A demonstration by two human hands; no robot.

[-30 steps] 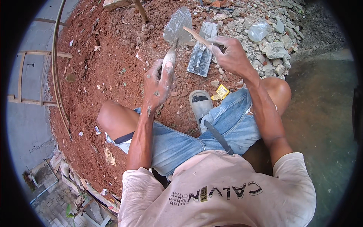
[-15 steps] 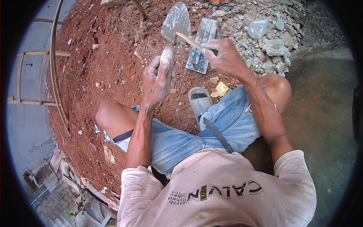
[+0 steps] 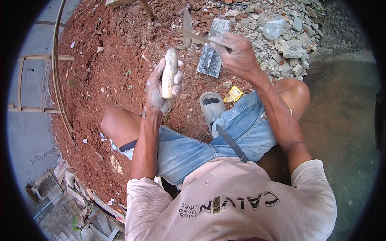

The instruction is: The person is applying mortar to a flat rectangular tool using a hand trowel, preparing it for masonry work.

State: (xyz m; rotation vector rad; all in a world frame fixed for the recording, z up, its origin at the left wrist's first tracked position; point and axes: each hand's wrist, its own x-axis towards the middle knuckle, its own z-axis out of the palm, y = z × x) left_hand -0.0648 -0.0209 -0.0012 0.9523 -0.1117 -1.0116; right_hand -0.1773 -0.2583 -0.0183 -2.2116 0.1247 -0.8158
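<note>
I remotely observe left hand [image 3: 156, 89] wrapped round trowel [image 3: 169, 74], presumably steadying blade [image 3: 187, 20] edge-on near stick [image 3: 194, 35] pinched in right hand [image 3: 238, 54].

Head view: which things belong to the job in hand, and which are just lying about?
Likely the job:
white-handled grey metal trowel, in left hand
flat tan wooden stick, in right hand

Lying about:
crumpled yellow wrapper
clear plastic bag
grey broken stones
dark rectangular float, possibly job-related
</note>
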